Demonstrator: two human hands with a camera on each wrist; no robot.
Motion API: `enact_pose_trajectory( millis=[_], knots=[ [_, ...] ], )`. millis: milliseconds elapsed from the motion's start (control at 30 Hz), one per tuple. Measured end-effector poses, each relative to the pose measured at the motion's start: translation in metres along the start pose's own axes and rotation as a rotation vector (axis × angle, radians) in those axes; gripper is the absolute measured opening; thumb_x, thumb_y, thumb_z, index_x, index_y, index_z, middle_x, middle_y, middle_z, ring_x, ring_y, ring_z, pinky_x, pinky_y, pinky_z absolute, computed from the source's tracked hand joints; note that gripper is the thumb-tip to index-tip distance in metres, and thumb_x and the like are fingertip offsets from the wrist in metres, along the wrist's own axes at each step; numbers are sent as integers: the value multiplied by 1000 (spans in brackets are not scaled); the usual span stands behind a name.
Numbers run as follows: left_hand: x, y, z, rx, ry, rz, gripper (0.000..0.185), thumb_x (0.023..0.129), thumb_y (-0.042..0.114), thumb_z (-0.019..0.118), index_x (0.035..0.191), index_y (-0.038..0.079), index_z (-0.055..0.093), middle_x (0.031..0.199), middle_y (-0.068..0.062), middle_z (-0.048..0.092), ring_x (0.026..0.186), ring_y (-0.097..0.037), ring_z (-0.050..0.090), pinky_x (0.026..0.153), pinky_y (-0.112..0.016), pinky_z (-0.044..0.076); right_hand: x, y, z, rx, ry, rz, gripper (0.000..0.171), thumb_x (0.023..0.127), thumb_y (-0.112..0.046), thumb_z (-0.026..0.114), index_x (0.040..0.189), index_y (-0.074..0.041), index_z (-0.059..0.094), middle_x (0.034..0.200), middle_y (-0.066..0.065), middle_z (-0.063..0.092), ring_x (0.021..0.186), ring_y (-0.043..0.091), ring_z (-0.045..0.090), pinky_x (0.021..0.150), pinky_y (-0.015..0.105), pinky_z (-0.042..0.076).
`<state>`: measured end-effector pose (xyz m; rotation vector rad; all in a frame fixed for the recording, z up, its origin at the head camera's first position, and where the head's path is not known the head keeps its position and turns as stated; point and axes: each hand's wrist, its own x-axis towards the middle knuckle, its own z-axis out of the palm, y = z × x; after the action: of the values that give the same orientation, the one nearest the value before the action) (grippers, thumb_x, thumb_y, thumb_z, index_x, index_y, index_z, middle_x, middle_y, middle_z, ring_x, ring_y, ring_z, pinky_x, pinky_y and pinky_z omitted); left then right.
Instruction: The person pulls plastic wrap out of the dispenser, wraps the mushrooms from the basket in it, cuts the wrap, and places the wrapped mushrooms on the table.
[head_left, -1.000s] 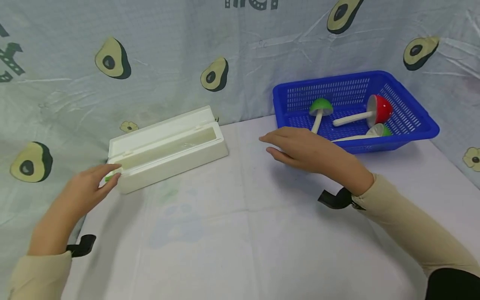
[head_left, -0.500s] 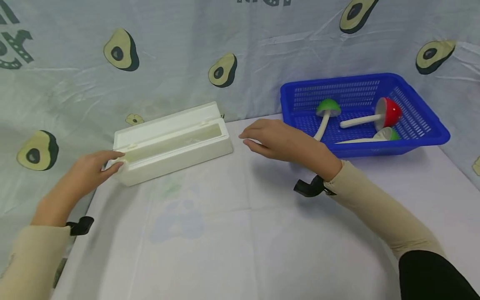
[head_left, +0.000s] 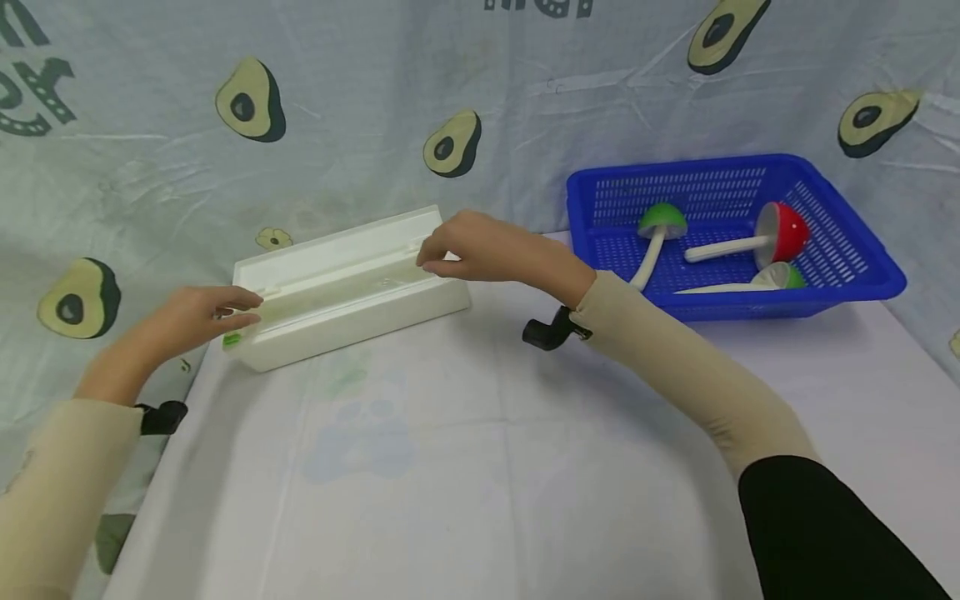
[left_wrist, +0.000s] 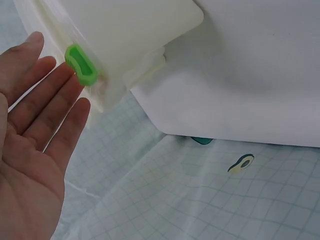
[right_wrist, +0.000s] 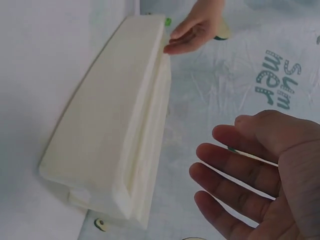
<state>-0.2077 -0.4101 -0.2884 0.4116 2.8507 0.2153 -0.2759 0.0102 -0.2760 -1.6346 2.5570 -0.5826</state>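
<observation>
Moving leftward since half a second ago, the right hand (head_left: 487, 250) is now hovering over the far right end of the white box (head_left: 348, 287), where before it was lying over the table between the box and the blue basket (head_left: 862, 250). Its fingers are spread and relaxed, gripping nothing; the right wrist view is showing the open palm (right_wrist: 270, 175) just beside the box's end, not touching it. The left hand (head_left: 191, 317) is staying at the box's left end, at about nine o'clock from the box's middle. Its fingers (left_wrist: 47, 107) are lying straight and loosely together, the tips resting against the green tab (left_wrist: 80, 65) on that end; nothing is being pinched.

The white box is sitting on the white table cover (head_left: 480, 467), at about ten o'clock from the table's centre, with its lid (head_left: 330, 246) standing open toward the back. The blue basket is sitting at about two o'clock, well apart from the box, and is holding a green-capped mushroom toy (head_left: 660, 225), a red-capped one (head_left: 780, 233) and a third, green and white (head_left: 776, 275), all lying on their sides. An avocado-print cloth (head_left: 247, 108) is hanging behind.
</observation>
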Motion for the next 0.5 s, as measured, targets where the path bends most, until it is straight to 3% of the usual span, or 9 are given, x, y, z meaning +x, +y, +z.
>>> enact_pose_trajectory(
  millis=[267,500],
  knots=[
    [12,-1,-6,-5,-74,-1,46,103,28,63,133,-6,61,131,-29,62,117,-47,61,93,-58,52,56,10,-3,-34,-199,19,26,102,-21,65,121,-6,74,117,7,74,105,19,69,93,29,53],
    [17,1,-8,6,-80,45,39,100,24,67,125,-5,67,128,-29,64,112,-44,64,91,-57,54,93,23,5,-13,-421,204,24,102,-23,64,120,-11,75,115,6,72,103,21,68,88,31,55]
  ],
)
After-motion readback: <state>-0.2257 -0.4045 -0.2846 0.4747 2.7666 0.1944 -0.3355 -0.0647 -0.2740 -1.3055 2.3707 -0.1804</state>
